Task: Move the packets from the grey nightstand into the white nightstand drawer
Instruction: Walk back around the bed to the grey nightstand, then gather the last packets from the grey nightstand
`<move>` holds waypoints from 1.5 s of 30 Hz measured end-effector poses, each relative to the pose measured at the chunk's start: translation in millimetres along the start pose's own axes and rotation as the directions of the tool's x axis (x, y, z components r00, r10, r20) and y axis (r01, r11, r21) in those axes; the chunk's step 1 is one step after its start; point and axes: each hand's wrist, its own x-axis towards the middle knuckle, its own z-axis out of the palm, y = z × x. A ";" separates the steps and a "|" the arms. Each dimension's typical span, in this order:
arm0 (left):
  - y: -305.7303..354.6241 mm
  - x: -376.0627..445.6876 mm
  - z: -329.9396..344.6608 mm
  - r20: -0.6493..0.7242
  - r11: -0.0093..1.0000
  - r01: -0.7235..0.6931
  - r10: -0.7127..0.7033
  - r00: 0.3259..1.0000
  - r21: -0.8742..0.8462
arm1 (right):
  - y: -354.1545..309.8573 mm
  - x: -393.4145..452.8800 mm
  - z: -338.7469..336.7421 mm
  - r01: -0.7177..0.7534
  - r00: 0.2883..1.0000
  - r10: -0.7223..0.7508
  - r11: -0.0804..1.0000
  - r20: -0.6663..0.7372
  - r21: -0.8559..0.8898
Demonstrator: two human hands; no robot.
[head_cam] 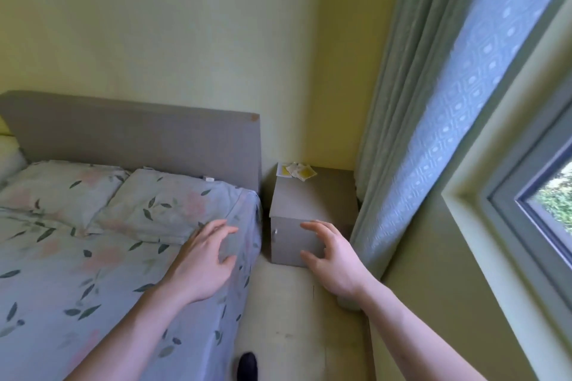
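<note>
Several small yellow and white packets [295,171] lie at the back left corner of the grey nightstand [312,195], which stands in the corner between the bed and the curtain. My left hand [205,260] hovers over the bed's right edge with relaxed, spread fingers and holds nothing. In front of the nightstand's door, my right hand [332,260] is stretched out with loosely spread fingers, also holding nothing. Both hands are well short of the packets. No white nightstand is in view.
A bed [93,272] with floral sheets, two pillows and a grey headboard [139,133] fills the left. A long curtain [433,133] and a window [551,195] line the right wall. A narrow strip of floor [297,318] runs between bed and wall.
</note>
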 end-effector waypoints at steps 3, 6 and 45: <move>-11.8 67.0 0.2 -0.014 1.000 -0.011 0.011 1.000 0.001 | 12.7 63.3 -0.6 -0.015 1.000 0.015 1.000 0.020 -0.020; -21.9 135.6 0.2 -0.002 1.000 -0.012 0.012 1.000 -0.012 | 27.8 123.7 -4.0 -0.048 0.998 0.050 0.997 0.024 -0.053; -99.6 831.5 254.2 0.448 0.814 0.546 -0.419 0.790 -0.200 | 360.1 723.2 28.5 -0.678 0.730 0.658 0.731 0.185 0.073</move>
